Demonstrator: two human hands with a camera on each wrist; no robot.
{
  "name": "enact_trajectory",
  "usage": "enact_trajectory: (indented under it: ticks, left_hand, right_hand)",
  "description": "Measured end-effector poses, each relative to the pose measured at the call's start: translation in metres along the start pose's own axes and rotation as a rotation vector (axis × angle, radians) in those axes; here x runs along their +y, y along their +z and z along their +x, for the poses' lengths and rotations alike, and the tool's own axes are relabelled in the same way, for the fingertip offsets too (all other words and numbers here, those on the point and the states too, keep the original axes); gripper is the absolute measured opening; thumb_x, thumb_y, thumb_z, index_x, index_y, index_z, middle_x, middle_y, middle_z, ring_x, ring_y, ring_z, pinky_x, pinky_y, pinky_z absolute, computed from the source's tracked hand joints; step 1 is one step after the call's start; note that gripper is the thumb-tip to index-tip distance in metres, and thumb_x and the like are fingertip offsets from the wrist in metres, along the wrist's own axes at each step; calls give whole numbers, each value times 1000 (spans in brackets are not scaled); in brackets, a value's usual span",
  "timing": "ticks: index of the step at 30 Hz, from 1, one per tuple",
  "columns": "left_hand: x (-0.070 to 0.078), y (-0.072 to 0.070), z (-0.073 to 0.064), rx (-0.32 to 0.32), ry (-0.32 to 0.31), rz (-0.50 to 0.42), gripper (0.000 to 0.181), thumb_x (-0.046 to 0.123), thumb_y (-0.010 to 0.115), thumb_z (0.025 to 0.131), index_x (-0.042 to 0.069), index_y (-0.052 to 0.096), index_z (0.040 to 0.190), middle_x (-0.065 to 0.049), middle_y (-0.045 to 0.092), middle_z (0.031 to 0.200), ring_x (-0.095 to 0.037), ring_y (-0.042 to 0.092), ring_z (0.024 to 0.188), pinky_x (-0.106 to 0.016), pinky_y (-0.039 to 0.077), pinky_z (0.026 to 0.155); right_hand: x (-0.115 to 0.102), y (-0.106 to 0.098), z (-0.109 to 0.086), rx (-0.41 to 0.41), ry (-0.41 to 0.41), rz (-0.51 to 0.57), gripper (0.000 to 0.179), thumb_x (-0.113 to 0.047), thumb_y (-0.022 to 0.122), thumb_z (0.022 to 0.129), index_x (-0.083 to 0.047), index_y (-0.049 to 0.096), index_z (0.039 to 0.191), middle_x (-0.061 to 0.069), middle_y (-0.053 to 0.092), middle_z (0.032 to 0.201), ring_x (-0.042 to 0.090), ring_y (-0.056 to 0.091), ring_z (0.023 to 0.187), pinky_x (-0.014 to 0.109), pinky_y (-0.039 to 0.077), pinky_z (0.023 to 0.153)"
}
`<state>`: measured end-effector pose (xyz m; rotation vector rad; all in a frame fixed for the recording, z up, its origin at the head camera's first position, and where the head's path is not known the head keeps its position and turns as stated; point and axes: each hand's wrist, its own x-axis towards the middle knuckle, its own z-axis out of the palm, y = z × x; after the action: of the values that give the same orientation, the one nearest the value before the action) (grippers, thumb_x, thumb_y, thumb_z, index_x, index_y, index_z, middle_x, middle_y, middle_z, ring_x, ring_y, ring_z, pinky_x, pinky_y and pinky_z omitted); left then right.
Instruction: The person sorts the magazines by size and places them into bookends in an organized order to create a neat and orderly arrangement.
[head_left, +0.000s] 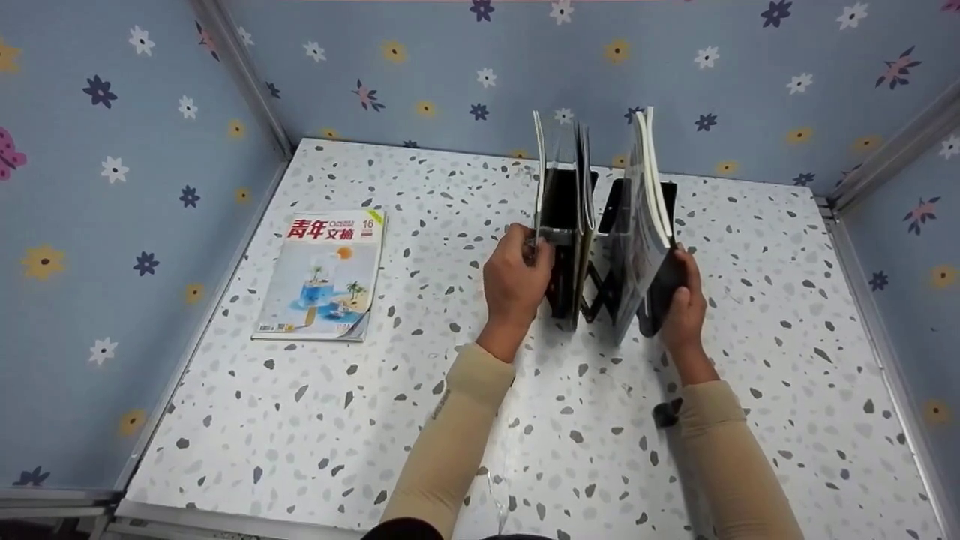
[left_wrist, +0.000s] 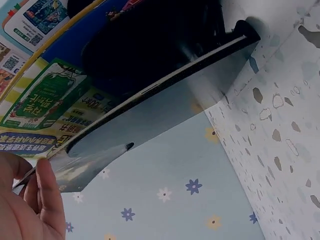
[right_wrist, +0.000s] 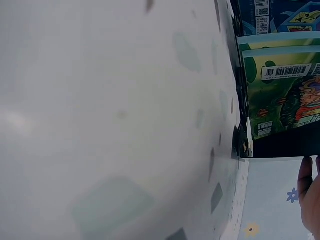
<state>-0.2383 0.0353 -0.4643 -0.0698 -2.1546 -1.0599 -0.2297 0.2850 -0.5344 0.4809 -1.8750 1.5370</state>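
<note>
A black folding book stand point(head_left: 598, 296) with crossed struts stands on the table, holding several upright magazines. My left hand point(head_left: 517, 274) pinches the near edge of a thin magazine point(head_left: 539, 161) at the stand's left side; fingertips and thumb meet on that edge in the left wrist view. Darker magazines point(head_left: 583, 187) rise in the middle. Toward the right, thicker magazines point(head_left: 651, 180) lean beside the black end plate point(head_left: 664, 292), which my right hand point(head_left: 688, 307) grips from its outer side. Green-covered magazines point(right_wrist: 280, 95) show against this plate in the right wrist view, where most of the hand is cut off.
A magazine with a beach cover point(head_left: 319, 277) lies flat at the left on the speckled white table point(head_left: 420, 420); another edge shows under it. Flower-patterned panels point(head_left: 435, 67) border the table at the back and both sides.
</note>
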Motion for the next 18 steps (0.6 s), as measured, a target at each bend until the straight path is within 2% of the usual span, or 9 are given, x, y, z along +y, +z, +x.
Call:
enact_trajectory:
  ticks: [5,12,18]
  left_hand:
    - [-2,0,-1,-16,-3,-31,13,20,50,85,11,46,76,3,46,65,-7,48,55,-21,38,48]
    - [-4,2,-3,-13,-34,61,13,31,50,81,18,53,83,8,54,71,-3,53,58,-21,41,47]
    - [-5,7,-5,-44,-64,66,22,39,52,78,19,54,87,10,55,75,-3,54,64,-22,42,50]
  right_hand:
    - [0,0,1,-1,-15,6,72,-48,40,87,14,35,123,31,34,130,30,28,129,33,11,109]
    - [-1,0,1,0,11,-5,68,-46,40,88,12,36,124,29,34,131,28,28,129,32,12,109]
    - [-1,1,1,5,6,-12,68,-46,40,88,12,37,123,29,35,131,33,27,129,33,12,109]
